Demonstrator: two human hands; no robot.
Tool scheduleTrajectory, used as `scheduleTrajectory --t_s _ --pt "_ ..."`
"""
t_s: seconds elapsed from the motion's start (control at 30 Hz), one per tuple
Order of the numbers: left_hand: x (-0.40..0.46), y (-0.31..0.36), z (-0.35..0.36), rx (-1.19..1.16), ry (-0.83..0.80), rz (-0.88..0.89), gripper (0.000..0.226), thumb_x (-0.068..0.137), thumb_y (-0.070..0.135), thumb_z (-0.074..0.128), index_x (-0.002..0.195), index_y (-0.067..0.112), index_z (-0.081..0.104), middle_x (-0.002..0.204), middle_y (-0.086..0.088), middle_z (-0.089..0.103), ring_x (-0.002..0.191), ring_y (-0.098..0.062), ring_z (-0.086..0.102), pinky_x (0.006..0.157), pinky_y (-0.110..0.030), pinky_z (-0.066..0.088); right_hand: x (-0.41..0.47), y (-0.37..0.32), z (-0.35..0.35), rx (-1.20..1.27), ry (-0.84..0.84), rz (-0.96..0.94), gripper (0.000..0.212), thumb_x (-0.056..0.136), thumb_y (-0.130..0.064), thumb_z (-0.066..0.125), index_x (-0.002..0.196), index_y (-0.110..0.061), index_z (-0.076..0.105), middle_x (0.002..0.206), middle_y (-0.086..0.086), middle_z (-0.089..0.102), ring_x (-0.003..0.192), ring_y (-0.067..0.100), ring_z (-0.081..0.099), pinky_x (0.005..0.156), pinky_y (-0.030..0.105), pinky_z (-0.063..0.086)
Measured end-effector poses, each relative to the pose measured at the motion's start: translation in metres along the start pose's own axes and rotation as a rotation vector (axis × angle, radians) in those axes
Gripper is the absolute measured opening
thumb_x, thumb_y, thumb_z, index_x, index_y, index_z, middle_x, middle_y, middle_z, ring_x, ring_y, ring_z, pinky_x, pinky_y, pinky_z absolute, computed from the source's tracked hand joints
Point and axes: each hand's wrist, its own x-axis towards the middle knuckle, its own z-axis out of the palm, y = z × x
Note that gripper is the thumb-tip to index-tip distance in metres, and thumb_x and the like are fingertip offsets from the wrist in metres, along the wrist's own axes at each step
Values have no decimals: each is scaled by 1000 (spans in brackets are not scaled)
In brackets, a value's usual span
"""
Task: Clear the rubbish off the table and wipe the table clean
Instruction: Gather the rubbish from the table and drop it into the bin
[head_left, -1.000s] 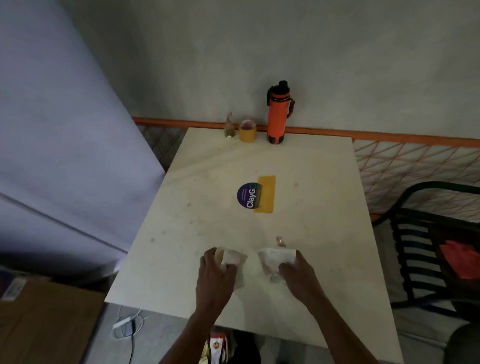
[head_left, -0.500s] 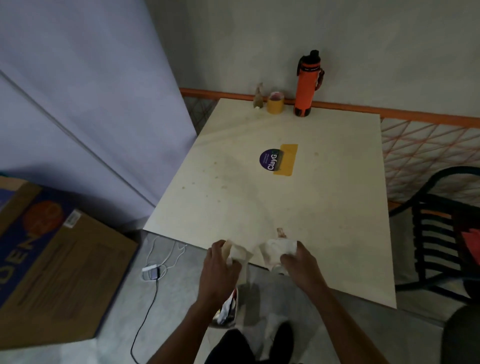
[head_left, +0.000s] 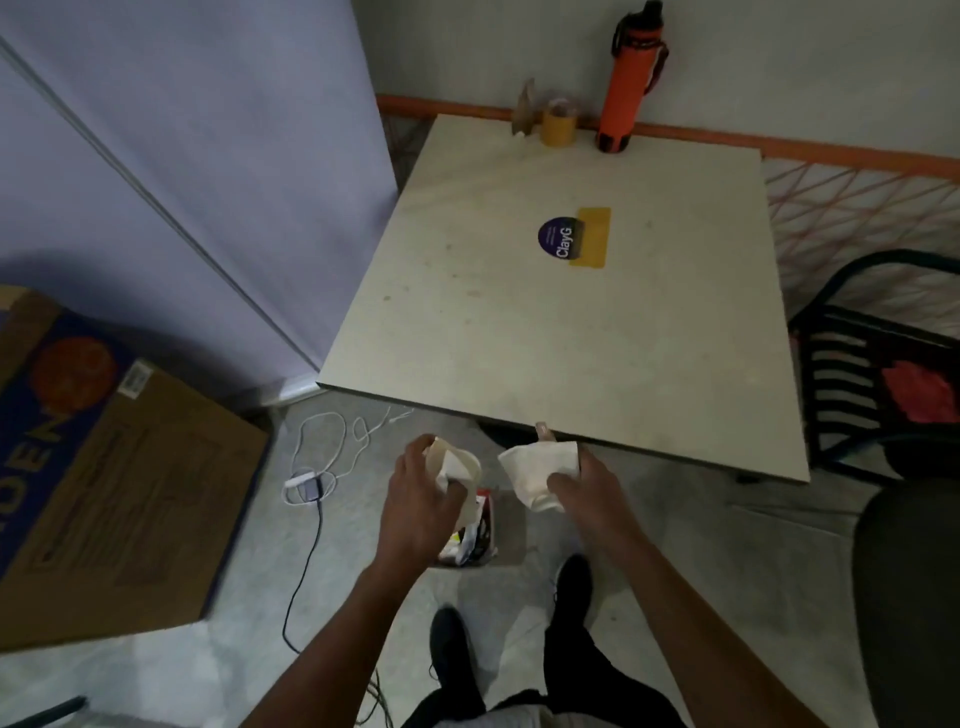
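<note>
My left hand (head_left: 422, 493) grips a crumpled white paper cup (head_left: 457, 465) in front of the table's near edge, over the floor. My right hand (head_left: 582, 480) holds a second white paper cup (head_left: 537, 467) beside it, just off the near edge. Below and between the hands, a small rubbish container (head_left: 472, 535) with wrappers stands on the floor. The pale table (head_left: 545, 338) carries a round purple "ClayG" sticker (head_left: 558, 237) and a yellow patch (head_left: 592, 236) in its middle.
An orange bottle (head_left: 628, 78), a roll of tape (head_left: 558, 124) and a small brown object (head_left: 524, 109) stand at the table's far edge. A cardboard box (head_left: 104, 483) lies left, a white charger with cable (head_left: 306, 486) on the floor, a black chair (head_left: 872, 364) right.
Both hands have drawn the paper cups off the table's near edge and now hold them over the floor. My view has shifted back and down, showing the floor and the box.
</note>
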Motion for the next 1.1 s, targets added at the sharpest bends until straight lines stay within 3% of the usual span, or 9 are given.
scheduleTrajectory --t_s 0.13,0.27,0.4,0.63,0.77,0.97,1.1 --pt "-12 -36 -20 -15 -54 26 67 83 20 68 141 30 36 133 -7 52 114 -28 55 90 -44 51 -27 14 28 36 44 57 41 83 -9 61 124 -12 59 110 4 64 101 24 61 83 32 49" --pt "-26 -67 -39 -24 -87 -8 72 82 22 69 144 31 33 133 -5 51 115 -27 55 91 -44 50 -52 36 52 102 64 144 39 82 -8 64 121 -11 61 114 11 67 102 28 64 89 43 54" --pt "-38 -87 -48 -7 -92 -56 73 82 23 70 144 34 32 133 -7 53 111 -28 58 86 -46 54 -73 61 70 158 51 220 42 80 -15 64 121 -17 61 111 7 68 97 24 65 86 43 56" --pt "-69 -92 -37 2 -119 -124 72 81 20 68 143 34 33 134 -11 55 112 -31 57 91 -51 53 -102 94 76 207 2 277 44 84 -11 62 128 -14 59 120 8 65 104 23 61 85 32 49" --pt "-85 -97 -32 65 -167 -135 70 83 17 67 144 27 37 132 -12 56 110 -32 57 88 -43 50 -115 106 85 250 -15 323 47 85 -10 61 132 -12 56 126 10 61 113 27 58 85 28 43" --pt "-96 -86 -26 153 -224 -86 71 83 17 69 146 25 37 137 -10 54 115 -32 56 91 -42 49 -131 117 92 296 -32 343 47 81 -12 61 128 -15 60 123 8 65 108 26 61 92 34 51" --pt "-91 -85 -22 180 -286 -61 73 83 19 69 147 27 35 139 -12 53 117 -34 55 94 -46 50 -138 118 97 289 -34 378 53 78 -19 61 131 -15 58 126 8 63 114 27 59 95 33 48"
